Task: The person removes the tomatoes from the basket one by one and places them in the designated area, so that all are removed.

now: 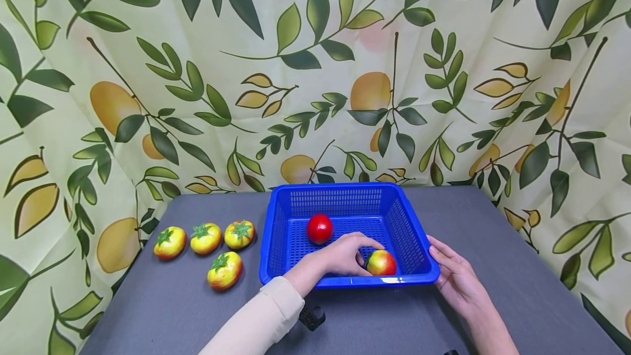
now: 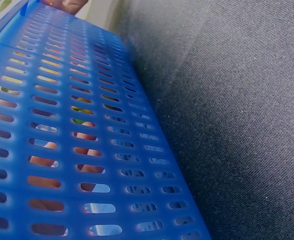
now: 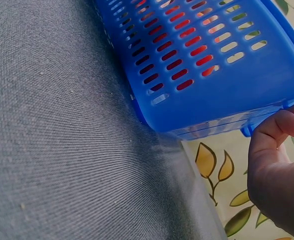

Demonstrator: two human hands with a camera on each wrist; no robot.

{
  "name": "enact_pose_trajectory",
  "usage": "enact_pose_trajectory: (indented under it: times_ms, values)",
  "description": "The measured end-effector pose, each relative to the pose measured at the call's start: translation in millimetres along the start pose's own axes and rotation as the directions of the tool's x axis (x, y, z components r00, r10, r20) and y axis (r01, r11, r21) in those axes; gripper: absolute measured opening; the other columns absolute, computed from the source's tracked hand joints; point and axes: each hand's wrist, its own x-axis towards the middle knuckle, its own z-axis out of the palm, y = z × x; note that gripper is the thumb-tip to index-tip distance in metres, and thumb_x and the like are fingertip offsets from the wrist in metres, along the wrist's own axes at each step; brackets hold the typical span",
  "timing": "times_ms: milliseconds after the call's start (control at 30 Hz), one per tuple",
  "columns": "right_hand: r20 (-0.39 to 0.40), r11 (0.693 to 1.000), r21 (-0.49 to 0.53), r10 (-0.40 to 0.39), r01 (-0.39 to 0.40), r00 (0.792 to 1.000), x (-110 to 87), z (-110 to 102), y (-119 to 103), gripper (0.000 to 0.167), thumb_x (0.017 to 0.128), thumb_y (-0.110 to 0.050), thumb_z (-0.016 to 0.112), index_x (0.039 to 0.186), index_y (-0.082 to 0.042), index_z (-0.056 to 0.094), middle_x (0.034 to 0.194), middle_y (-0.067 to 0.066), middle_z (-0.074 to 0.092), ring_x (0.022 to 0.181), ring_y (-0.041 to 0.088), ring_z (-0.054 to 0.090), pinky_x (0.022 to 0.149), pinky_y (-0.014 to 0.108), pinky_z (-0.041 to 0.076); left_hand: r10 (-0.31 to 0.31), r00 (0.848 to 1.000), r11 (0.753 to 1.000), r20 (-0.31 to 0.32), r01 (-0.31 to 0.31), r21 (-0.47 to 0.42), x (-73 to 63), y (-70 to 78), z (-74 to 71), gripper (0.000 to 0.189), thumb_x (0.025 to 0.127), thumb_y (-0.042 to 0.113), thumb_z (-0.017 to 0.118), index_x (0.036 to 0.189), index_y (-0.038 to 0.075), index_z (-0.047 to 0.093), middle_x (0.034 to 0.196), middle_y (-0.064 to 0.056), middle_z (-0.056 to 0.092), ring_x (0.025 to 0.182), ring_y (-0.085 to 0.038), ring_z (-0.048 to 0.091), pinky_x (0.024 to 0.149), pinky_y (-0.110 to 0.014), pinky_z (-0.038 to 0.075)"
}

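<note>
A blue plastic basket (image 1: 349, 281) with slotted walls stands on the grey table. Inside its front right part, my left hand (image 1: 345, 255) holds a yellow-red tomato (image 1: 382, 263) between thumb and fingers. Its green leafy top is mostly hidden by the hand. Farther back in the basket lies a round, glossy red fruit (image 1: 320, 229). My right hand (image 1: 455, 275) grips the basket's right rim near the front corner; the right wrist view shows the thumb (image 3: 282, 125) at that rim. Through the slots in the left wrist view, only bits of the fingers and tomato show.
Several yellow-red tomatoes with green tops lie left of the basket, one of them (image 1: 224, 271) closer to the front. A small black object (image 1: 313, 318) is beside the left sleeve. Behind the table hangs a leaf-patterned cloth (image 1: 315, 81).
</note>
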Motion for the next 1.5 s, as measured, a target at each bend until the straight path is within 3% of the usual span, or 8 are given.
enact_pose_trajectory:
  times_ms: [333,567,867,1067,1500]
  values:
    - [0.011,1.0,-0.001,-0.008,0.008,1.0,0.0,-0.6,0.5,0.032,0.106,-0.007,0.042,0.121,-0.013,0.07,0.116,0.01,0.069,0.101,0.021,0.067,0.086,0.034,0.053,0.019,1.0,1.0,0.02,-0.019,0.0,1.7,-0.1,-0.2,0.051,0.083,0.02,0.081,0.13,0.022,0.061,0.118,0.009,0.06,0.076,-0.003,0.056,0.068,-0.017,0.049]
    - [0.024,1.0,0.009,-0.005,0.005,1.0,0.0,-1.0,0.2,0.033,0.106,-0.007,0.041,0.121,-0.013,0.07,0.116,0.01,0.069,0.101,0.021,0.067,0.086,0.034,0.053,0.024,0.999,1.0,0.029,-0.024,0.003,2.3,1.3,0.5,0.047,0.087,0.028,0.077,0.13,0.022,0.059,0.125,0.009,0.06,0.092,-0.005,0.059,0.076,-0.016,0.048]
    - [-0.003,1.0,0.005,0.004,-0.004,1.0,-0.3,0.3,-0.3,0.033,0.106,-0.007,0.042,0.119,-0.014,0.071,0.115,0.01,0.069,0.101,0.021,0.067,0.087,0.034,0.053,0.041,0.999,0.995,0.027,-0.043,0.085,4.8,2.1,2.2,0.056,0.087,0.031,0.077,0.137,0.018,0.057,0.128,0.008,0.059,0.105,-0.003,0.054,0.085,-0.019,0.046]
    - [-0.014,1.0,0.004,0.009,-0.009,1.0,0.6,0.1,0.0,0.032,0.106,-0.007,0.043,0.119,-0.014,0.072,0.115,0.009,0.069,0.101,0.021,0.068,0.087,0.034,0.053,0.02,1.0,0.991,0.018,-0.022,0.136,5.9,0.8,3.8,0.056,0.087,0.038,0.074,0.138,0.02,0.057,0.13,0.007,0.058,0.113,-0.007,0.051,0.088,-0.023,0.046]
    - [0.032,1.0,0.009,-0.009,0.009,0.999,-0.4,-0.6,1.6,0.033,0.106,-0.005,0.041,0.121,-0.012,0.07,0.115,0.01,0.069,0.101,0.02,0.067,0.086,0.033,0.053,0.023,0.998,0.993,0.053,-0.028,0.115,7.4,3.3,3.7,0.054,0.089,0.036,0.073,0.138,0.021,0.055,0.125,0.01,0.06,0.109,-0.005,0.053,0.088,-0.022,0.045]
